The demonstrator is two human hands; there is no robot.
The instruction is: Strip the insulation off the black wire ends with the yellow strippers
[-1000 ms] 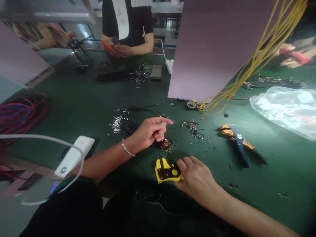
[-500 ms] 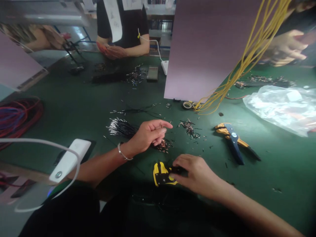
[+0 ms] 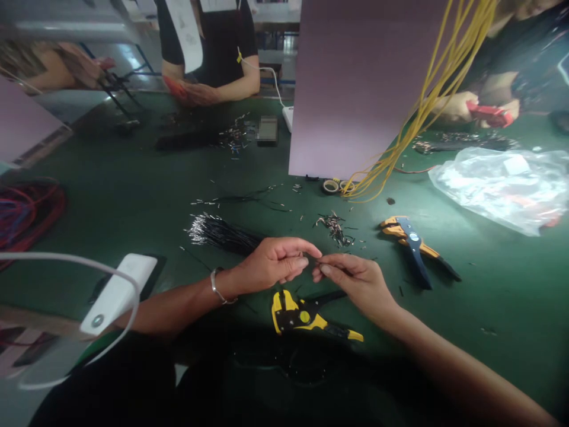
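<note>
My left hand point(image 3: 284, 264) is held over the right end of a bundle of black wires point(image 3: 222, 232), its forefinger stretched toward my other hand. My right hand point(image 3: 351, 276) meets that fingertip with its thumb and forefinger pinched together. Whatever lies between the fingers is too small to make out. Just below both hands, a yellow and black wire stripper point(image 3: 297, 315) rests on the green table, touched by neither. Beyond my right hand is a small pile of wire bits point(image 3: 336, 228).
An orange and blue stripper point(image 3: 413, 240) lies at right, near a clear plastic bag point(image 3: 498, 184). Yellow wires point(image 3: 411, 133) hang beside an upright panel point(image 3: 340, 89). At left are a white power bank point(image 3: 119, 293) and red-blue cables point(image 3: 29, 210). Other people sit across the table.
My right hand has let go of the yellow and black stripper and moved up to my left hand's fingertips. Across the table at right, a person's hands now hold a red tool.
</note>
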